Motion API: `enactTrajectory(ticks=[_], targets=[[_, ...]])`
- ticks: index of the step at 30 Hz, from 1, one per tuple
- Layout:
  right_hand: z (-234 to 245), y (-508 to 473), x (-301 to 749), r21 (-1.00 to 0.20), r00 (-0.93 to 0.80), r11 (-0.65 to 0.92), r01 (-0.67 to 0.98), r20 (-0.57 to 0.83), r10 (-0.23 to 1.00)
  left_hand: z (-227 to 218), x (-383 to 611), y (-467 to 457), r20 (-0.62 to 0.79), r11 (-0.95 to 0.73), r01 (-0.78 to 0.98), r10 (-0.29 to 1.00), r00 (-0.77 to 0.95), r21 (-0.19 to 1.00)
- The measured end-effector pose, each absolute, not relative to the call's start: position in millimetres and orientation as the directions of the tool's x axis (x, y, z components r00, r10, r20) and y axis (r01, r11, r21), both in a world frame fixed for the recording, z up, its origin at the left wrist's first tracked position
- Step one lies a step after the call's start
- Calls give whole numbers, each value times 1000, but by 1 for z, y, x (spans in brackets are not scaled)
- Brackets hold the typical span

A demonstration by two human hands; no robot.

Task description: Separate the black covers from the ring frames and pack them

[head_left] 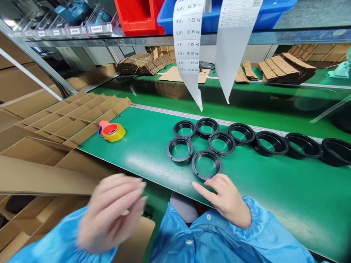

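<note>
Several black flanged rings stand on the green tabletop. My right hand [226, 201] is at the nearest black ring [195, 170], its fingertips by the near rim and the thumb pointing away to the left. The fingers are apart and not closed around the ring. Off the table's front edge, above the cardboard on the left, hovers my left hand [113, 212]. Motion blurs it; its fingers are half bent, with a gap to the thumb, and nothing shows in it. Close behind the nearest ring are two more rings, a left one [169, 153] and a right one [232, 148].
A tape roll in a red holder [116, 135] lies at the left beside a cardboard divider grid [65, 115]. An open carton [49, 175] stands at the lower left. Paper label strips [188, 47] hang from the shelf bearing red [131, 27] and blue [164, 18] bins.
</note>
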State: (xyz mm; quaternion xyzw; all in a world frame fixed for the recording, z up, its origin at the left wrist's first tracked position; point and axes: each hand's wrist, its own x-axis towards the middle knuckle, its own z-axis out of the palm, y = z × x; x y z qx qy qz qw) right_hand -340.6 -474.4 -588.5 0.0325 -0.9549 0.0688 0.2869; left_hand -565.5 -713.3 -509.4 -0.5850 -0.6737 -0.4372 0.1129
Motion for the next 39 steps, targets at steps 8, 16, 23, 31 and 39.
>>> enactTrajectory(ticks=[8,16,23,31,39], targets=[[-575,-452,-317,29,-749,997,-75,658,-75,-524,-480,-590,1,108,394,964,-266,913],[-580,-425,-290,99,-744,995,5,665,-62,-525,-453,-564,-135,179,186,964,-227,966],[-591,-416,-286,57,-722,998,5,691,-35,-523,-440,-550,-133,172,141,958,-253,975],[-591,-412,-283,13,-724,1000,20,690,5,-530,-437,-532,-217,204,-75,940,-264,976],[-603,-403,-276,-387,-779,902,-191,619,101,-520,-441,-527,-137,142,13,972,-190,990]])
